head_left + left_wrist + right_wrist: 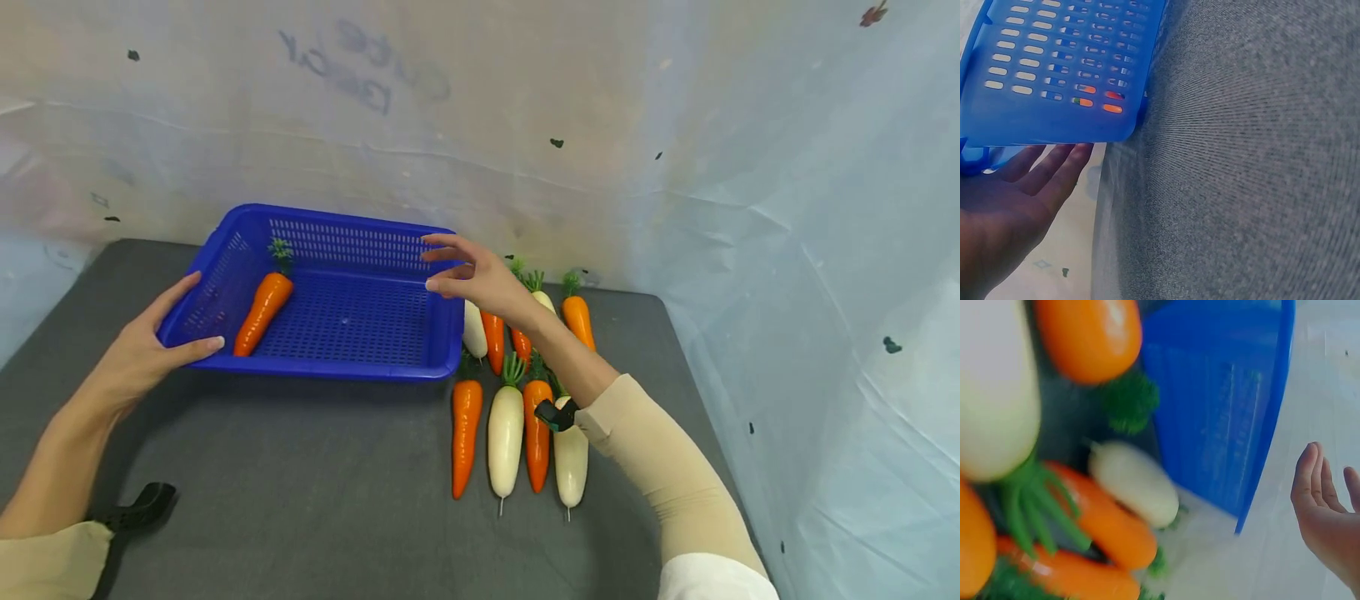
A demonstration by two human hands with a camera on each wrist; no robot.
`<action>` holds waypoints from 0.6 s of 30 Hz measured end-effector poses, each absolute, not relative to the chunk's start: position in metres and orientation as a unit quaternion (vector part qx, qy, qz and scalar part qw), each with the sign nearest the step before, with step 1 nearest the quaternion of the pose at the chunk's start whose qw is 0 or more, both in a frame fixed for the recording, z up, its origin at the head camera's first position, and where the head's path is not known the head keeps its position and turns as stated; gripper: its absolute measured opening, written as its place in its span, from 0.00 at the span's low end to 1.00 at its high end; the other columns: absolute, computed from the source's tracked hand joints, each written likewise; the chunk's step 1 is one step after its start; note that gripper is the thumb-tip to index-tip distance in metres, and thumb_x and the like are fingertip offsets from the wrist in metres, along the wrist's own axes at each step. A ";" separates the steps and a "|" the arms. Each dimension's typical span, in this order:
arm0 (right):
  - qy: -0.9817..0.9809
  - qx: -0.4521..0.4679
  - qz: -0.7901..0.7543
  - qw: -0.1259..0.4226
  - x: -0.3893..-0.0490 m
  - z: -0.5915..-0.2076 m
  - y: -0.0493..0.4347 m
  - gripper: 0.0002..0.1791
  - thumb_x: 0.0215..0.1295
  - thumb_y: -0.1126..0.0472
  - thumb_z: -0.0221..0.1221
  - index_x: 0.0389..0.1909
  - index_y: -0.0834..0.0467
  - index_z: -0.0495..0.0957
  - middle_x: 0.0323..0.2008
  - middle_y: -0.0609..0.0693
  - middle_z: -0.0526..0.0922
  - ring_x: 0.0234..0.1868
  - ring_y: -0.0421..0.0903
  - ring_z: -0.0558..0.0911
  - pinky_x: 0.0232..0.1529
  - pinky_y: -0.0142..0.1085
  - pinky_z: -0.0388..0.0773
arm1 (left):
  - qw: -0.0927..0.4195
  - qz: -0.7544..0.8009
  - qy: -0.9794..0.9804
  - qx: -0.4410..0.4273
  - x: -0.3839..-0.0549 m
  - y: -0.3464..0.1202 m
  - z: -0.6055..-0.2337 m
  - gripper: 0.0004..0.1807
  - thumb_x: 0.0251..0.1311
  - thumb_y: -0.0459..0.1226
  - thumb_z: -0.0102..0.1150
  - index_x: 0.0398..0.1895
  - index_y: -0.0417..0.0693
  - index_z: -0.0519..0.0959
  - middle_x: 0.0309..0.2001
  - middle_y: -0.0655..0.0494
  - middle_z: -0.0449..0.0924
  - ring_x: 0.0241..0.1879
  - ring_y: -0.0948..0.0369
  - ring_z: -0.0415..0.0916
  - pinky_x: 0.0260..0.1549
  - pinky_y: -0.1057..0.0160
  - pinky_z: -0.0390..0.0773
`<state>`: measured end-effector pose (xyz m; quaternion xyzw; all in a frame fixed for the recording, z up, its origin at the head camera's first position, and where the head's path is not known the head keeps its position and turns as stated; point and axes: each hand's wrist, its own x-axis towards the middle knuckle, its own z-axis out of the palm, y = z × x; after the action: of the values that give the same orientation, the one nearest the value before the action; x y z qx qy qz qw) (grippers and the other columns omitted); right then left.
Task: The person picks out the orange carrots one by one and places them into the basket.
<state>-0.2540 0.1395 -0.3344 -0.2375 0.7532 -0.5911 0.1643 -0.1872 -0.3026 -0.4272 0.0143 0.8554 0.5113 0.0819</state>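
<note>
A blue plastic basket [345,368] with slotted walls stands at the back left, and an orange carrot [264,310] with a green top leans inside its left end. My left hand [146,354] holds the basket's left front corner, thumb on the front rim and fingers at the left rim. Over the basket's right rim hovers my right hand [483,279], fingers loosely bent with nothing between them. Just right of the basket lie several carrots [467,429] and white radishes [506,437] in two rows; my right forearm hides part of them.
A dark grey cloth [322,500] covers the table. Behind it hangs a pale sheet [525,100], which also runs down the right side [810,317]. Black straps [142,508] sit at both wrists.
</note>
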 end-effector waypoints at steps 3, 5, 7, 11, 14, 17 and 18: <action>0.752 -0.228 -0.599 0.153 -0.254 -0.334 0.158 0.34 0.68 0.64 0.62 0.74 0.50 0.63 0.66 0.54 0.72 0.57 0.53 0.79 0.56 0.48 0.78 | 0.082 0.517 0.852 0.020 -0.187 -0.302 -0.427 0.49 0.69 0.43 0.59 0.77 0.80 0.34 0.78 0.39 0.23 0.67 0.25 0.43 0.62 0.24 0.44; 0.750 -0.228 -0.604 0.143 -0.255 -0.335 0.170 0.34 0.69 0.65 0.61 0.74 0.52 0.63 0.67 0.56 0.71 0.59 0.55 0.78 0.56 0.49 0.78 | 0.083 0.517 0.852 0.019 -0.187 -0.302 -0.427 0.49 0.69 0.43 0.59 0.77 0.80 0.34 0.78 0.39 0.22 0.67 0.25 0.42 0.61 0.24 0.45; 0.753 -0.224 -0.604 0.135 -0.254 -0.336 0.181 0.33 0.69 0.64 0.61 0.73 0.51 0.64 0.67 0.57 0.70 0.59 0.56 0.78 0.56 0.48 0.78 | 0.083 0.516 0.852 0.019 -0.187 -0.302 -0.427 0.49 0.69 0.43 0.59 0.77 0.80 0.34 0.78 0.39 0.22 0.68 0.25 0.42 0.61 0.23 0.45; 0.759 -0.208 -0.605 0.120 -0.252 -0.340 0.204 0.31 0.68 0.64 0.62 0.71 0.50 0.66 0.66 0.56 0.71 0.60 0.58 0.77 0.54 0.45 0.79 | 0.082 0.517 0.852 0.021 -0.187 -0.301 -0.427 0.49 0.70 0.43 0.58 0.78 0.80 0.34 0.78 0.38 0.22 0.67 0.24 0.42 0.60 0.23 0.46; 0.768 -0.193 -0.601 0.109 -0.250 -0.344 0.219 0.32 0.68 0.63 0.62 0.71 0.50 0.66 0.66 0.55 0.72 0.59 0.57 0.78 0.55 0.46 0.79 | 0.084 0.520 0.850 0.021 -0.187 -0.301 -0.428 0.49 0.70 0.43 0.58 0.77 0.80 0.33 0.78 0.38 0.22 0.67 0.25 0.43 0.60 0.23 0.46; 0.773 -0.184 -0.599 0.102 -0.248 -0.350 0.233 0.32 0.69 0.62 0.62 0.72 0.49 0.65 0.67 0.56 0.71 0.58 0.55 0.78 0.55 0.46 0.79 | 0.082 0.520 0.850 0.019 -0.187 -0.301 -0.428 0.49 0.70 0.44 0.58 0.77 0.81 0.33 0.78 0.39 0.22 0.67 0.25 0.43 0.60 0.23 0.46; 0.775 -0.182 -0.597 0.099 -0.248 -0.352 0.238 0.32 0.69 0.62 0.62 0.72 0.50 0.65 0.67 0.57 0.70 0.58 0.55 0.78 0.55 0.45 0.79 | 0.082 0.519 0.851 0.020 -0.187 -0.301 -0.428 0.49 0.70 0.43 0.58 0.77 0.80 0.33 0.78 0.39 0.22 0.67 0.25 0.43 0.60 0.23 0.46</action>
<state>-0.2476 0.2377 -0.3517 -0.1824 0.7749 -0.5970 0.0992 -0.1870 -0.3009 -0.4284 0.0202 0.8506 0.5191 0.0817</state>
